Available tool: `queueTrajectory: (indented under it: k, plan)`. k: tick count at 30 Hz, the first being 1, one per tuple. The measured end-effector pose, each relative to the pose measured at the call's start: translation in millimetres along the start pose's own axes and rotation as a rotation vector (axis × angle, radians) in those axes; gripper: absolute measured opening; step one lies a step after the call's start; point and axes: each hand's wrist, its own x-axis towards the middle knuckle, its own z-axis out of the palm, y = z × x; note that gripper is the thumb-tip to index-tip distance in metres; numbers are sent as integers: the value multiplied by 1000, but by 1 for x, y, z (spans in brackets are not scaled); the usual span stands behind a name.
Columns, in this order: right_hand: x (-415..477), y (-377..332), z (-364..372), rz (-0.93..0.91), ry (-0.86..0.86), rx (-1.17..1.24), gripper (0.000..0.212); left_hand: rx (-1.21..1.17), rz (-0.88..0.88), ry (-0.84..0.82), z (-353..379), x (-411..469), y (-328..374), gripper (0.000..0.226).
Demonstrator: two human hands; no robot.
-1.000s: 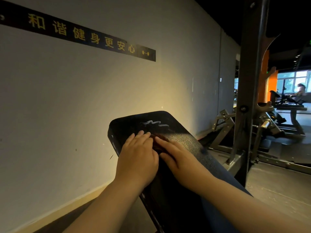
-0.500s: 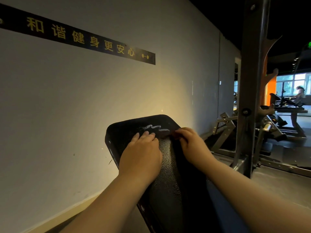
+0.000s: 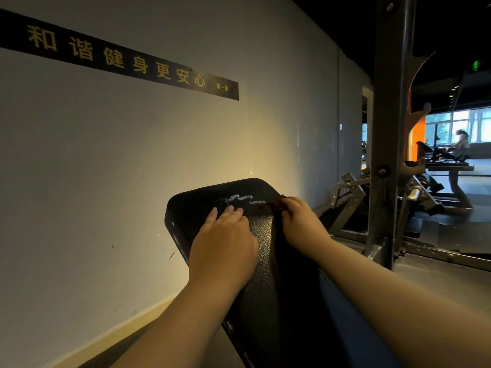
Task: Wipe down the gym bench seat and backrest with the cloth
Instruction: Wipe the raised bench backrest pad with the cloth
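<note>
Pale grey wall (image 3: 132, 168) is filling the left side, and a black strip (image 3: 127, 62) with yellow characters is running across it high up. Below it, the black padded backrest (image 3: 263, 251) of the bench is tilting up towards the wall, with its top end near it. The left hand (image 3: 223, 248) is lying flat on the upper part of the pad, fingers straight and close together, holding nothing. Just beyond its fingertips a whitish smear (image 3: 244, 199) is showing on the vinyl. To the right of that smear, the dark brownish cloth (image 3: 273, 205) is sitting on the pad's upper right edge, mostly hidden. The right hand (image 3: 300, 224) is gripping it, fingers curled over it. Farther right, a dark steel upright (image 3: 388, 128) is standing on the floor, and beyond it a distant person (image 3: 462, 142) is showing by a machine before bright windows (image 3: 446, 123).
</note>
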Motion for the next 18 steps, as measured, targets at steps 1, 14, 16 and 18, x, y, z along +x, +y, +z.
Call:
queueTrajectory:
  k: [1,14,16,18]
  plan:
    - [-5,-7,5,-22,-16,13,45,-3,-1,4,0,0,0,50]
    - [-6,-11,9,-6,9,-57,45,-42,-11,32,0,-2,-2,50]
    - [-21,-24,16,-90,-33,-27,50,-56,-14,38,0,-2,-3,49]
    - [-44,-30,18,-226,-84,3,51,-73,-20,45,-2,-3,-4,48]
